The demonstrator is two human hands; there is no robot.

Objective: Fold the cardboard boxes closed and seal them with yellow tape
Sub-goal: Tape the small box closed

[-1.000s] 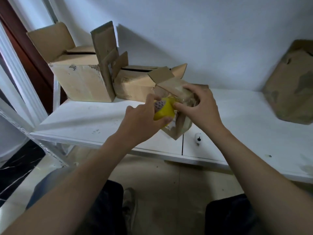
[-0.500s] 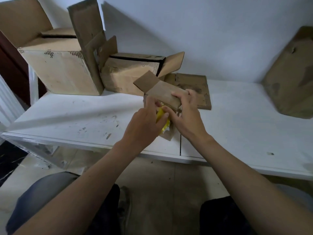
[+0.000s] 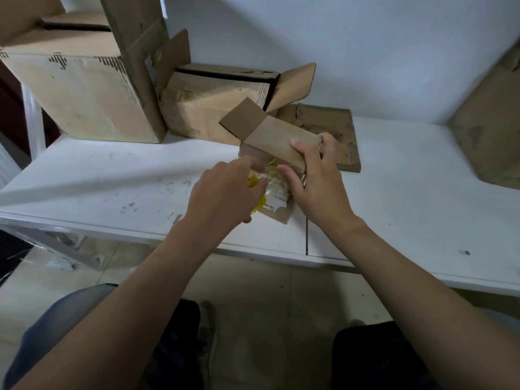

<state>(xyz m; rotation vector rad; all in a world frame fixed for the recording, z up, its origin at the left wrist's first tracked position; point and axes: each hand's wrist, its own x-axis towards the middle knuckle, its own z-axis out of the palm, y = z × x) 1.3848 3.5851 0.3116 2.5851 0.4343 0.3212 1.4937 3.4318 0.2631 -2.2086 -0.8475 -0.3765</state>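
Dim, soft light; wide-angle bending at edges; slight motion blur.

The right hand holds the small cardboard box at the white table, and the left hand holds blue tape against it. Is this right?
No: the head view shows yellow tape, not blue. Otherwise right: the right hand grips the small cardboard box at the white table, and the left hand holds the tape against it.

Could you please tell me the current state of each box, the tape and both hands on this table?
Small box: gripped by the right hand, one end flap open.
Yellow tape: held in the left hand, against the small box.
Large box: on the table, flaps up, unsealed.
Middle box: side flaps open, unsealed.
Cardboard sheet: lying flat on the table.
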